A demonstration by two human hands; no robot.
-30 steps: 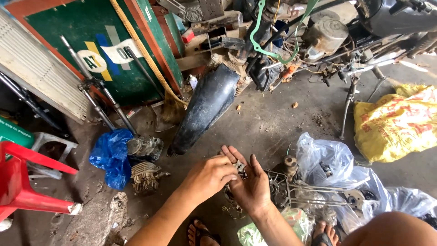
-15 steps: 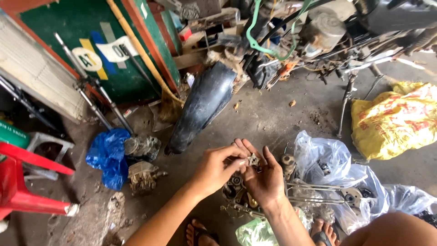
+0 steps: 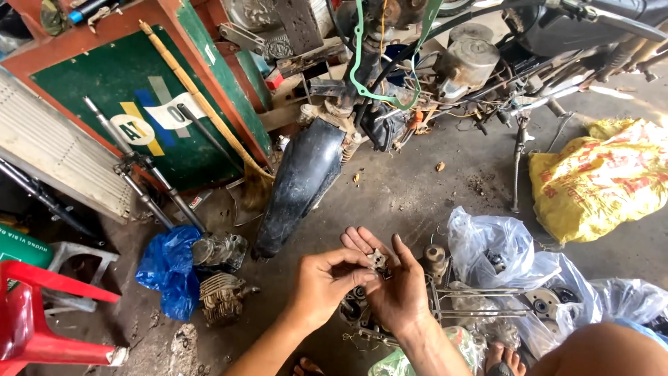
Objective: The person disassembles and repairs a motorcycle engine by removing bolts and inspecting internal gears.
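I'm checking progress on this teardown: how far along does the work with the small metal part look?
Done: a finned cylinder and other engine pieces already lie loose on the floor, some in clear bags. In hand: the small metal part rests on the open right hand while the left hand pinches it. Left: the part isn't fitted anywhere or set down yet.

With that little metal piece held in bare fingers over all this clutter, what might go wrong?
The small metal part sits between the left hand and the open palm of the right hand; if it slips, it would likely vanish among the greasy parts and clear plastic bags below. Bare skin may get nicked on its edges. Sandalled toes lie close to the metal rods.
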